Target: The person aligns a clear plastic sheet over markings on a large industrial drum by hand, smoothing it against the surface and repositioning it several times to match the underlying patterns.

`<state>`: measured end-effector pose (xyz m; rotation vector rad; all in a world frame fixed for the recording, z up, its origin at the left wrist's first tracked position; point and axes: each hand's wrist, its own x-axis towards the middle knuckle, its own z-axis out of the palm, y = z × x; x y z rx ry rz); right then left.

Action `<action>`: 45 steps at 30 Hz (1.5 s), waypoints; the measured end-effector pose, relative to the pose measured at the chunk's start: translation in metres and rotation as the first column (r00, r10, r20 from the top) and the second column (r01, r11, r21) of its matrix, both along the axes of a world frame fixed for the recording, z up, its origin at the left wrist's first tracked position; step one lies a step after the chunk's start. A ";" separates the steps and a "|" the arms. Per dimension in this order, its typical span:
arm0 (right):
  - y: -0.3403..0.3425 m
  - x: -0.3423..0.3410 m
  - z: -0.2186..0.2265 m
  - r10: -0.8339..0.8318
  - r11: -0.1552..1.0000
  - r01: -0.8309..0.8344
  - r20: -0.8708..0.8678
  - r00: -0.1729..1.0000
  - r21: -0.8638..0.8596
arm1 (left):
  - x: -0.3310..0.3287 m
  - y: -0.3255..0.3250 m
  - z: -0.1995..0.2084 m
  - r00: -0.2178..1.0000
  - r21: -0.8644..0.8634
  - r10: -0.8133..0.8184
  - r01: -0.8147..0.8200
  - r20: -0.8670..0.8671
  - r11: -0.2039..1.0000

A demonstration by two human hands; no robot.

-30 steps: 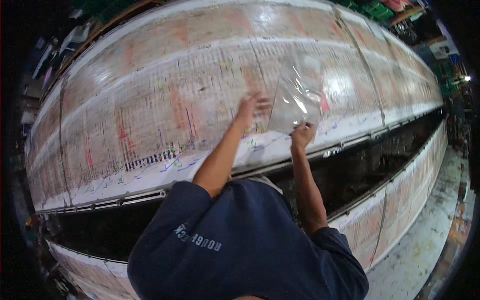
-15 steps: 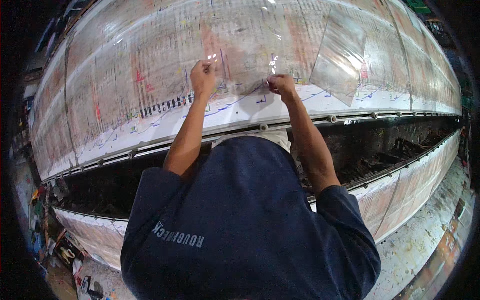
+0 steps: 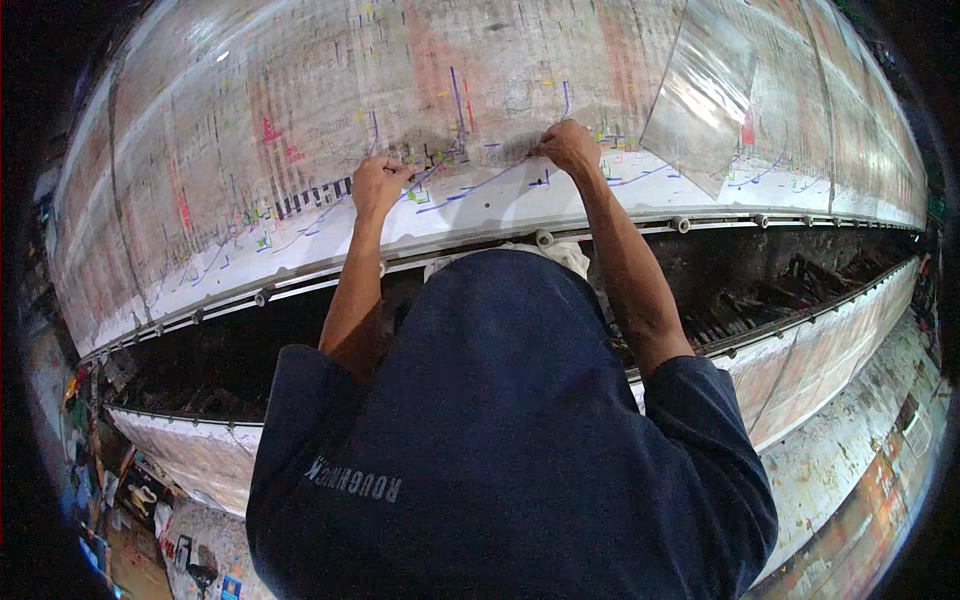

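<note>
A long table (image 3: 480,215) is covered by a wide paper sheet (image 3: 300,110) printed with fine lines and coloured marks. Over it lies a clear plastic sheet (image 3: 470,90), hard to tell from the paper beneath. My left hand (image 3: 378,185) pinches this film's near edge, fingers curled tight. My right hand (image 3: 568,147) grips the same edge a little further right, where the film wrinkles between the two hands. Both forearms reach forward from my dark blue shirt (image 3: 500,430).
A second clear plastic sheet (image 3: 705,95) lies tilted and shiny on the paper to the right of my right hand. A rail with small white rollers (image 3: 545,238) runs along the table's near edge, above a dark gap (image 3: 220,350). A lower paper-covered shelf (image 3: 830,340) curves off to the right.
My right hand has let go of the shiny sheet, which now lies to the right. Both hands have moved left and closed on the near edge of another clear film.
</note>
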<state>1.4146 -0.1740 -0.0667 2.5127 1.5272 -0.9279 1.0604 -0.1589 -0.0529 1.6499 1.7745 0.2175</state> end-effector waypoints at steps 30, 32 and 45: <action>-0.002 0.001 0.029 0.228 0.973 -0.229 -0.086 0.970 0.003 | 0.004 -0.006 0.004 0.999 0.054 0.030 -0.028 -0.045 0.998; 0.000 -0.001 0.030 0.228 0.973 -0.230 -0.084 0.970 -0.017 | 0.002 -0.007 0.000 0.999 0.041 0.030 -0.028 -0.035 0.999; 0.001 0.003 0.020 0.214 0.975 -0.217 -0.059 0.975 -0.057 | 0.001 -0.011 0.000 1.000 0.076 0.000 0.000 -0.001 0.997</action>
